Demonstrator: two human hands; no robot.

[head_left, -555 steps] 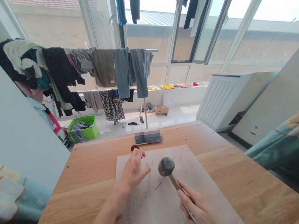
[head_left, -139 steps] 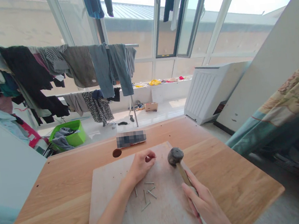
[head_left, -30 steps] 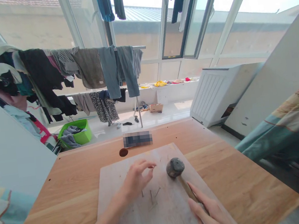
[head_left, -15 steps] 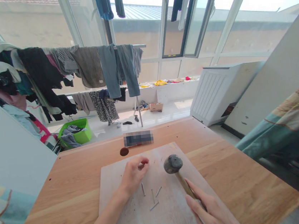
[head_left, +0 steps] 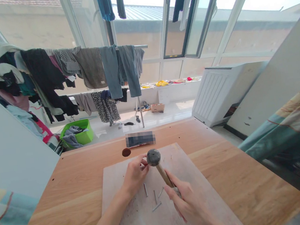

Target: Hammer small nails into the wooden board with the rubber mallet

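Gripping a mallet (head_left: 162,172) by its handle, the right hand (head_left: 183,197) holds the dark head just beside the curled left hand (head_left: 134,175); whether the latter is closed cannot be told. Four loose nails (head_left: 157,207) lie nearby on a pale board (head_left: 143,222) atop a wooden table (head_left: 236,171).

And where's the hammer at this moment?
In the head view, the hammer is in the right hand, its dark head over the pale board, just right of the left hand.
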